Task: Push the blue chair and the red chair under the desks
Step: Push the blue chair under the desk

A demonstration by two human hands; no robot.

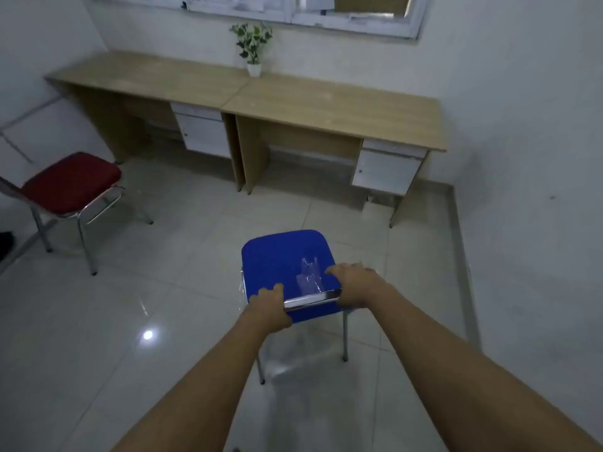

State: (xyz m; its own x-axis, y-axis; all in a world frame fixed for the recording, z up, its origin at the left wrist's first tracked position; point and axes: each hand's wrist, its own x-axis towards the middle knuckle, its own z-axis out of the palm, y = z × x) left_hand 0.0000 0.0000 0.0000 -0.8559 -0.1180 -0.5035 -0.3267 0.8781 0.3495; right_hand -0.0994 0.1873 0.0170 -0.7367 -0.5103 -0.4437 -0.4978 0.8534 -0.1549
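White-tiled floor (163, 305), two counters (248, 93) along far wall. Blue chair (284, 259) mid-floor, left grip (267, 308) and right grip (352, 288) clamped on its backrest; red chair (70, 185) far left, apart.

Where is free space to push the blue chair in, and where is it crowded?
The opening under the right desk, between its side panel and the white drawer unit, is free, with bare tiles before the blue chair. The left desk has a similar opening. The red chair crowds the left floor; a potted plant stands at the desks' back seam.
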